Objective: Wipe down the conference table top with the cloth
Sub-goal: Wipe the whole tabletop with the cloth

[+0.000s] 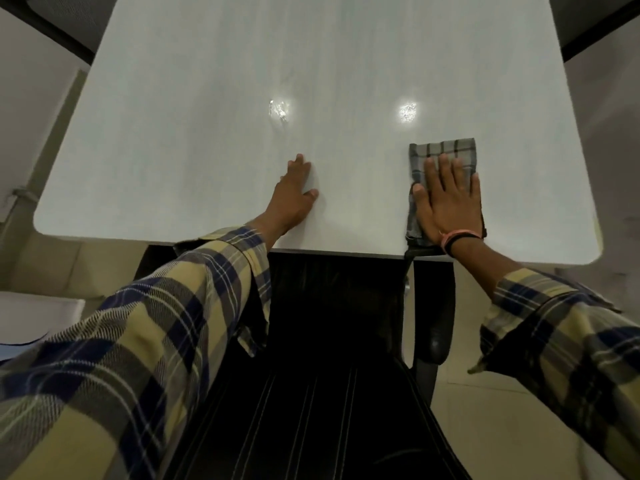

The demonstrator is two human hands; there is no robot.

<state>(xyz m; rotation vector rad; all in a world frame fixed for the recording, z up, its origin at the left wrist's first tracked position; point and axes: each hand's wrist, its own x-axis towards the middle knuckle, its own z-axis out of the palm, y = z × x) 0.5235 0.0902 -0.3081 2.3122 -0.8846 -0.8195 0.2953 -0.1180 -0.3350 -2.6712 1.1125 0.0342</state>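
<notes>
The pale white conference table top [214,98] fills the upper part of the view. A folded grey checked cloth [440,150] lies near the table's front edge on the right, its near end hanging slightly over the edge. My right hand [446,199] presses flat on the cloth with straight fingers. My left hand [294,192] rests flat on the bare table, left of the cloth and apart from it.
A black office chair [332,341] stands pushed under the table's front edge, right below my arms, with its armrest [436,337] at the right. Two bright light reflections [280,110] shine on the table. Dark chairs [595,26] sit at the far corners.
</notes>
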